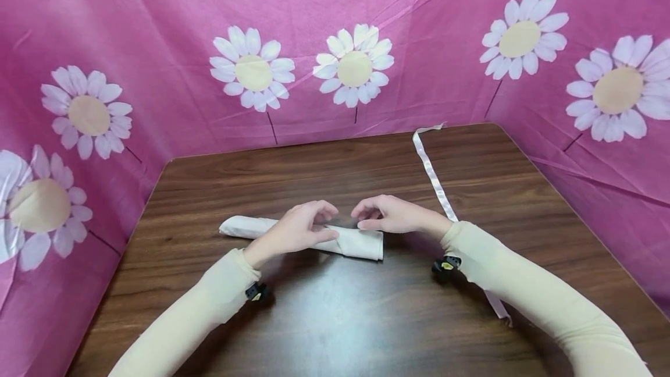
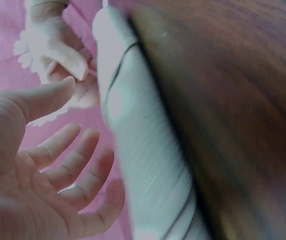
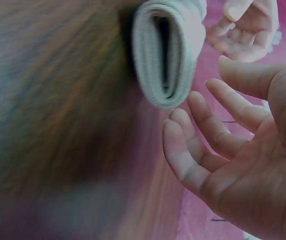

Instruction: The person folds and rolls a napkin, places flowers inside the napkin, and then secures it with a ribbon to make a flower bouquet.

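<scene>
A rolled-up off-white cloth (image 1: pixel 361 242) lies slantwise on the table, its layered end (image 3: pixel 165 55) facing the right wrist camera. Over the middle of the roll hovers my left hand (image 1: pixel 300 227), thumb apart from loosely bent fingers, nothing between them. My right hand (image 1: pixel 395 214) is just above the roll's right end, fingers also loosely bent and holding nothing. In the left wrist view a gap shows between the left hand (image 2: pixel 37 170) and the cloth. The right wrist view has the right hand (image 3: pixel 243 135) beside the roll's end; whether a fingertip touches it I cannot tell.
A pale satin ribbon (image 1: pixel 433 176) runs from the table's far edge under my right forearm, with its other end (image 1: pixel 497 306) showing below the sleeve. The brown wooden table (image 1: pixel 335 319) is bordered by pink cloth walls (image 1: pixel 173 45) printed with daisies.
</scene>
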A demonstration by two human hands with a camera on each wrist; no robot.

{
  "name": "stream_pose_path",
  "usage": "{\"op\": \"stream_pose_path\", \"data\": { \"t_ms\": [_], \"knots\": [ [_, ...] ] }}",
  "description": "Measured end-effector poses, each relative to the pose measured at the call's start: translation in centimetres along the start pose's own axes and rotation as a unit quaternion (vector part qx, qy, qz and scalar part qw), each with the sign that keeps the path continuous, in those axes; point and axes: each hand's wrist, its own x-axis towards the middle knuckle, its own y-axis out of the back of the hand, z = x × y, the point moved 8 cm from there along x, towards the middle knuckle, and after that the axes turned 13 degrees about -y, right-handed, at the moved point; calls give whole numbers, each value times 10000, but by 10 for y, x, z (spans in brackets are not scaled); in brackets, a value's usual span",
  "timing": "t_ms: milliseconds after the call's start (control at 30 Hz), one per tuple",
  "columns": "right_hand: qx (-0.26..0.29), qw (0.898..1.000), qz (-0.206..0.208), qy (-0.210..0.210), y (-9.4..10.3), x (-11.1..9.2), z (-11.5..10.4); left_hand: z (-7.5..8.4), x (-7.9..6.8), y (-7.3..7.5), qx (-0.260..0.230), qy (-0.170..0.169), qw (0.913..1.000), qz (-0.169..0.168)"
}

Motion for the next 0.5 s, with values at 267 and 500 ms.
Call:
{"op": "stream_pose_path", "data": {
  "t_ms": [267, 500],
  "knots": [
    [-94, 9997, -160, -188, -6, 16, -15, -7, -52, 25, -576, 345, 9977, -21],
    [151, 9980, -590, -182, -19, 31, -23, -36, -102, 20, -1684, 1128, 9787, -329]
  ]
}}
